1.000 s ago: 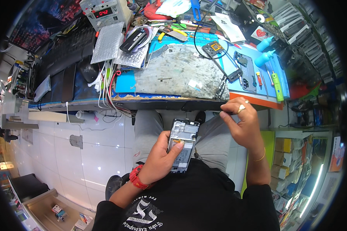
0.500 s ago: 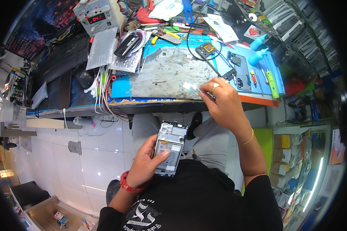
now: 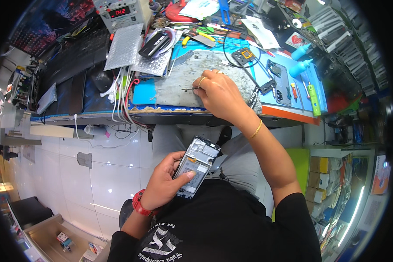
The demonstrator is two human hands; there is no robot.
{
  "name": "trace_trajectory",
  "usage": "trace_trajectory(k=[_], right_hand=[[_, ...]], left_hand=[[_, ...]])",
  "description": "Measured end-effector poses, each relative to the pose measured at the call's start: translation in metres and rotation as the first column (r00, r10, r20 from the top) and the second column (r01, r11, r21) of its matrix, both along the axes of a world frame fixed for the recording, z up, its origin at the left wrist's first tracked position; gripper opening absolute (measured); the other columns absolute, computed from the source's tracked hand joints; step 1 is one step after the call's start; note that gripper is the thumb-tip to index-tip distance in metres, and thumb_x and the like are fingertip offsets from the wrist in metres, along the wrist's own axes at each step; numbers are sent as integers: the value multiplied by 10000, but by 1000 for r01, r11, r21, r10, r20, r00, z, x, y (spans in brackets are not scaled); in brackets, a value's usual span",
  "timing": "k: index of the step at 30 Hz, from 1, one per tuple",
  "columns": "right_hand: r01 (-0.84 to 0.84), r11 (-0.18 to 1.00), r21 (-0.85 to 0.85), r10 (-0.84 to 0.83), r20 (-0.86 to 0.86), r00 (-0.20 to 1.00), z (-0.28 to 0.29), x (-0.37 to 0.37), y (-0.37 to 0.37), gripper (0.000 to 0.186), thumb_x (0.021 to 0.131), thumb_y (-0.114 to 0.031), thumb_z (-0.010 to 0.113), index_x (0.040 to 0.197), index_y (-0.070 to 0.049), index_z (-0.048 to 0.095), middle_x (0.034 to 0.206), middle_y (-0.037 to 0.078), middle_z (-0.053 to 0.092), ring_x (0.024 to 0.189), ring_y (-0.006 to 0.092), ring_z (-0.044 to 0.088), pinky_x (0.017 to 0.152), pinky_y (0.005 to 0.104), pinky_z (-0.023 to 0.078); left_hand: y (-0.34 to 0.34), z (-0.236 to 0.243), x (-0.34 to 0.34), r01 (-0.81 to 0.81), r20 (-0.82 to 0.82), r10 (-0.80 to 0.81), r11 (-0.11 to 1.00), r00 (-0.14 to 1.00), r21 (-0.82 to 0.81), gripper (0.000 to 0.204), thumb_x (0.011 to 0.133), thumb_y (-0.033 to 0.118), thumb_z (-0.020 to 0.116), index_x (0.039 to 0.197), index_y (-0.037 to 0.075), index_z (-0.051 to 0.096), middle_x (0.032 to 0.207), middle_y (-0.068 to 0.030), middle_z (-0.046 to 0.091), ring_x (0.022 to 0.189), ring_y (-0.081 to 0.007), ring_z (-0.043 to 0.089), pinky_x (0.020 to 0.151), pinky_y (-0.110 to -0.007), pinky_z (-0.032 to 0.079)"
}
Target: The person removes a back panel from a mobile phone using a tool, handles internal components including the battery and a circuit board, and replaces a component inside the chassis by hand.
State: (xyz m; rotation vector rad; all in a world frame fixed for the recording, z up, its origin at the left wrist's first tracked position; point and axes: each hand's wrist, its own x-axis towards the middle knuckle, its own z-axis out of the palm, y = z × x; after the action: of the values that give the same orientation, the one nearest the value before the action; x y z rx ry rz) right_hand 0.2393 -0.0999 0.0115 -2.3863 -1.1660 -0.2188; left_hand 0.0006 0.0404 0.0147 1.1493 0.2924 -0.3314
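My left hand (image 3: 168,179) holds an opened phone (image 3: 200,162) with its back off, tilted above my lap. The thumb lies across the phone's battery (image 3: 188,175), and the fingers wrap its left edge. My right hand (image 3: 218,92) is over the worn grey mat (image 3: 172,78) on the bench. Its thumb and forefinger are pinched at the right end of a thin dark strip (image 3: 187,89). The strip seems to lie on the mat still. The mat directly beneath my right palm is hidden.
Right of the mat are phone parts (image 3: 280,76), a red screwdriver (image 3: 294,91), a green tool (image 3: 313,98) and blue bottles (image 3: 300,67). Bubble wrap (image 3: 123,47), cables (image 3: 123,94) and a black boxy device (image 3: 155,43) lie left. A power supply (image 3: 122,15) stands behind.
My right hand has moved left across the mat, from beside a small white piece to the dark strip. The phone in my left hand has tilted further to the right.
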Motion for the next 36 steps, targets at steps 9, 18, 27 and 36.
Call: trace_trajectory(k=[9,18,27,36], right_hand=[[-140,990,-22,142,120,983,1,1,0,115,788,13,618,883,-40,657,937,128,631,916,355,608,779,447,498],[-511,857,68,506,-299,809,33,-111,-72,217,690,43,640,886,-46,618,833,80,536,797,291,551,696,400,478],[-462,887,29,441,-351,826,27,-129,-92,189,713,45,641,882,-35,611,857,97,556,785,295,562,692,403,477],[-401,896,192,441,-502,744,31,-129,-102,190,797,25,706,968,-34,649,865,93,597,789,300,602,676,392,465]], left_hand=[[11,-14,-8,87,147,-121,971,982,221,498,952,88,703,1375,-32,468,1187,-118,692,1047,-143,656,900,-303,525],[-2,-6,-24,300,98,-377,847,921,438,447,913,122,722,1270,0,483,1013,-215,747,823,-350,727,736,-393,539],[-12,0,-25,310,132,-450,771,883,556,442,908,119,717,1251,0,465,981,-227,737,838,-393,711,737,-429,532],[-9,3,-22,395,12,-455,785,890,478,440,933,118,738,1266,-9,479,1012,-172,760,898,-195,732,781,-307,548]])
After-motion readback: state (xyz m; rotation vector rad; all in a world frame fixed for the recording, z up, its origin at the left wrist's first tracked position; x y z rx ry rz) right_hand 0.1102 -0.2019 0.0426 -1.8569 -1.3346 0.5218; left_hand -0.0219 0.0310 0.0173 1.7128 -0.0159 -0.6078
